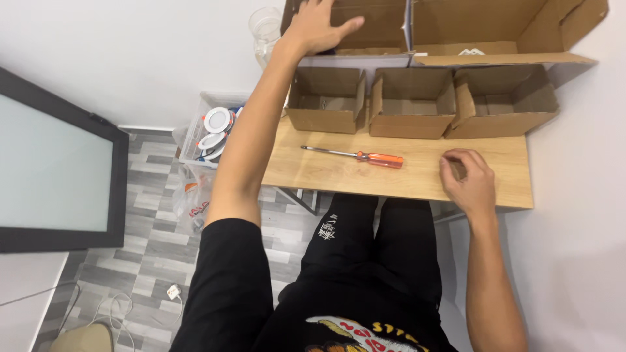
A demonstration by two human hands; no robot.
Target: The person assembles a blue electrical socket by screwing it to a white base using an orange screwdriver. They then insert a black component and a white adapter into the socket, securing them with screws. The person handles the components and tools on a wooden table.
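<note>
Left hand [317, 26]: fingers spread, palm resting on the large cardboard box [365, 23] at the back of the desk [417, 176]
Right hand [467, 179]: fingers curled together on the desk near its front edge; whether it grips anything cannot be told
Screwdriver [355, 156]: orange handle, lying between the hands
Small boxes [411, 101]: three open, in a row

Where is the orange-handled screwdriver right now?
The orange-handled screwdriver lies flat on the wooden table, mid-view, in front of the three small cardboard boxes, left of the right hand.
</note>
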